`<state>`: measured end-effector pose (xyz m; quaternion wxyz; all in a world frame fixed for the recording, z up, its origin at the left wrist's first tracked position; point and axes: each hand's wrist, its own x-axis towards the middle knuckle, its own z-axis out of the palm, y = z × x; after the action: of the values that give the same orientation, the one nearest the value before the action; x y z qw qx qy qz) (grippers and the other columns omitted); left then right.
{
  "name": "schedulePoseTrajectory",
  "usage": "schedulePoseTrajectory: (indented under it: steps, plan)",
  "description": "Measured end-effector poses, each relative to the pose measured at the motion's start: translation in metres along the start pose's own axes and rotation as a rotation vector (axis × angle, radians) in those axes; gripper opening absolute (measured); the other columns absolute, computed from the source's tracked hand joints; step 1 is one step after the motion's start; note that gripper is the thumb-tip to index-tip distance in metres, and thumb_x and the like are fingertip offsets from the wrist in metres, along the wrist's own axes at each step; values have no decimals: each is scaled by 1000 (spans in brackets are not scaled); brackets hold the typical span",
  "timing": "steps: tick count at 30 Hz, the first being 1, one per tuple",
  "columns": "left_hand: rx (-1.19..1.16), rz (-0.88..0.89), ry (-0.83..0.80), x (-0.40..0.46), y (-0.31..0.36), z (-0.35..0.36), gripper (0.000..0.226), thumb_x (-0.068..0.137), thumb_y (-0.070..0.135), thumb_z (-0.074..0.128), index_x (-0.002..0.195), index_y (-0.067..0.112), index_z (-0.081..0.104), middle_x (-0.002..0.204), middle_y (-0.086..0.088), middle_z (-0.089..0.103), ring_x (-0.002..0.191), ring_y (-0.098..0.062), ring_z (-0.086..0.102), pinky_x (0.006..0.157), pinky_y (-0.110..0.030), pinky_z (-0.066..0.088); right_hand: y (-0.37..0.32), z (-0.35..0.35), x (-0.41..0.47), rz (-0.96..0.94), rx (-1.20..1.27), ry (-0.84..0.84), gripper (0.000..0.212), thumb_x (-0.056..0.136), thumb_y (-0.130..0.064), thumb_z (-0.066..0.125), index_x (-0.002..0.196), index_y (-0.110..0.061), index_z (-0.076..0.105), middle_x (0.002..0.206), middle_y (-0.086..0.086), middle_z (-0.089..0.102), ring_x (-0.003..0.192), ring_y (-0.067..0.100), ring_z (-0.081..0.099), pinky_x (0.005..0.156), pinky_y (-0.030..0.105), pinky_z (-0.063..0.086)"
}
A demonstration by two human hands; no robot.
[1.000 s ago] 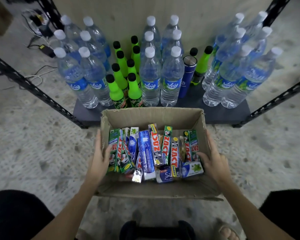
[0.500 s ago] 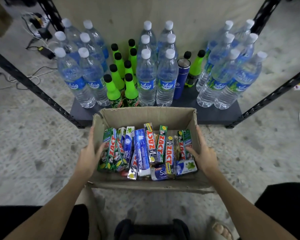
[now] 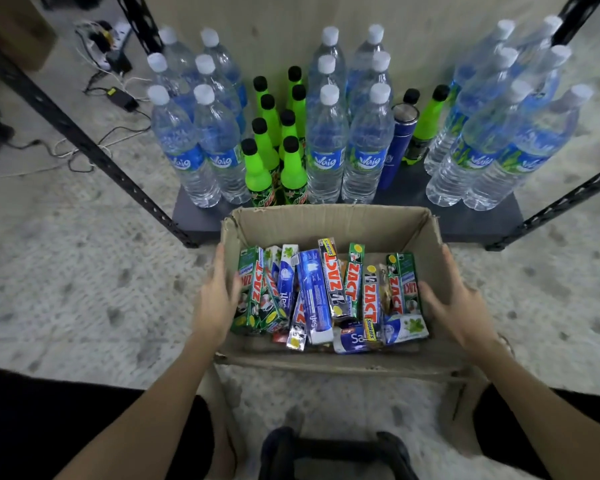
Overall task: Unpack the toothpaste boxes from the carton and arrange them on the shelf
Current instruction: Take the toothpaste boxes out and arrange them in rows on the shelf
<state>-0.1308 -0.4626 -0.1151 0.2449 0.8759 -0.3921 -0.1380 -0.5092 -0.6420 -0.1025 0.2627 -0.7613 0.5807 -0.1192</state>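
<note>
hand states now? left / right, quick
Left hand: open, fingers straight along the left wall of the carton, holding nothing.
Right hand: open, fingers spread at the carton's right wall, holding nothing.

We reach both forearms forward, palms turned toward each other. Our left hand (image 3: 219,299) is flat with straight fingers; our right hand (image 3: 452,299) is spread, fingers relaxed.

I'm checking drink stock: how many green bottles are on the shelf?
10 green bottles: eight clustered between two groups of water bottles; two by the blue flask, one largely hidden behind it. Others may be hidden.
</note>
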Motion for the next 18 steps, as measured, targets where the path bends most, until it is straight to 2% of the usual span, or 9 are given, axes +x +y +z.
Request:
schedulePoseTrajectory:
  steps: [2,4,7,10,11,13,15,18]
  plan:
    - [236,55,92,1,-2,3,58,102,30,50,155,18,28,110,-15,55,90,-30,55,77,-42,48,-2,4,0,-4,-50,76,75,98,-47,55,160,-30,17,106,23,73,82,39,72,68,41,55]
    - [474,114,169,-3,-1,5,50,101,35,45,143,7,42,124,-20,52,107,-35,51,90,-47,43,-4,11,2,18,-132,188,58,101,-45,49,153,-23,34,107,22,72,85,41,71,71,47,56]
    - [658,303,225,-14,6,8,44,101,36,41,129,4,51,125,-19,55,111,-35,51,95,-48,39,-4,17,-2,-64,-275,373,41,103,-37,41,127,-11,61,97,17,75,87,36,70,80,45,56]
    - [683,413,144,-21,20,17,39,99,33,42,122,4,55,116,-15,56,103,-33,51,90,-44,43,-9,11,-1,-36,-337,466,29,102,-29,46,116,-14,66,93,12,73,85,32,62,73,41,51]
    - [665,396,105,-23,26,22,36,99,31,45,120,5,55,110,-13,55,98,-30,51,85,-42,45,-14,9,1,-70,-363,495,27,101,-26,48,114,-14,68,93,10,71,84,31,59,71,41,49]
    - [559,286,54,-27,35,33,33,96,30,53,118,5,53,103,-11,53,89,-26,51,77,-39,48,-22,12,7,-260,-372,556,24,102,-22,49,108,-11,70,86,7,67,77,25,54,61,37,45]
    - [429,124,12,-29,40,40,39,94,31,58,120,3,50,104,-12,51,87,-26,52,75,-39,51,-40,19,9,-360,-243,452,22,102,-22,49,110,-11,66,90,3,63,80,19,55,56,30,48]
    - [329,-54,-52,-30,32,53,54,94,33,57,131,-5,46,114,-20,51,100,-33,52,85,-44,48,-70,39,6,-329,3,276,25,96,-18,60,121,-11,60,102,1,61,91,11,55,71,22,48]
